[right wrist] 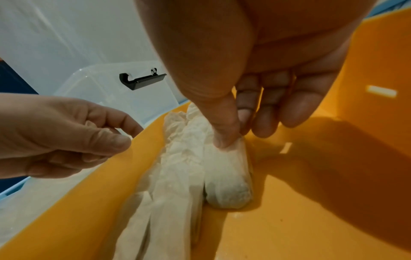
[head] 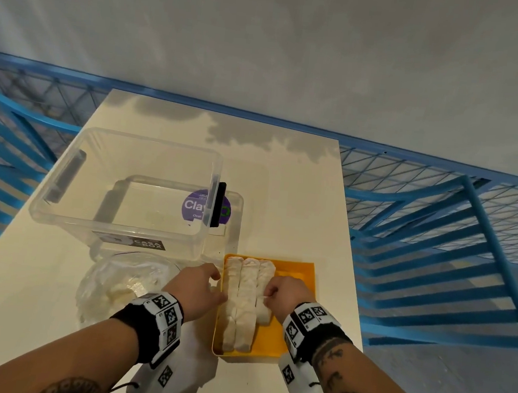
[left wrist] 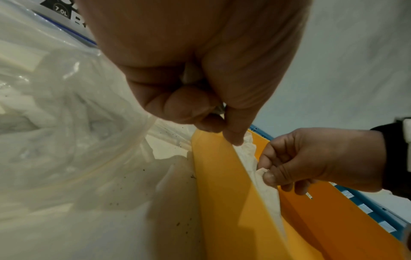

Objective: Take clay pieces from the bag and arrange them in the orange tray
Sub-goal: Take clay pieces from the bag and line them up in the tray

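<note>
Wrapped white clay pieces (head: 246, 301) are lying in rows along the left side of the orange tray (head: 299, 273), which is sitting on a cream table (head: 298, 199). The right hand (head: 286, 294) is pinching the shorter rightmost piece (right wrist: 227, 176); the wrist view is showing crinkled wrapping. The left hand (head: 199, 288), loosely curled and holding nothing, is hovering at the tray's left rim. The clear bag (head: 118, 284) is lying just left, the transparent storage box (head: 121, 184) behind it, blue mesh railing (head: 439, 193) around.
</note>
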